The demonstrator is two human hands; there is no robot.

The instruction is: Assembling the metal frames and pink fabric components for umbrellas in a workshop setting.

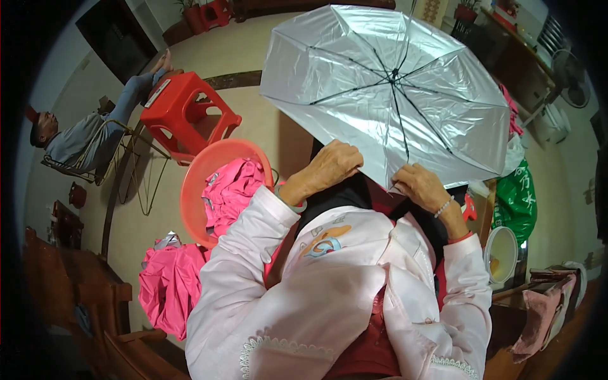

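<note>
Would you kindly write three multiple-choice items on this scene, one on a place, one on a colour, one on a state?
1. Where is the pink cloth heaped?
A. in the orange-red basin
B. on the red stool
C. on the umbrella

2. What colour is the umbrella's inner side?
A. green
B. silver
C. black

3. How is the umbrella?
A. folded shut
C. rolled in a sleeve
B. spread open

Answers:
1 A, it fills the orange-red basin, not the red stool.
2 B, the panels are shiny silver.
3 B, its ribs fan out, with the left hand and right hand at its rim.
</note>
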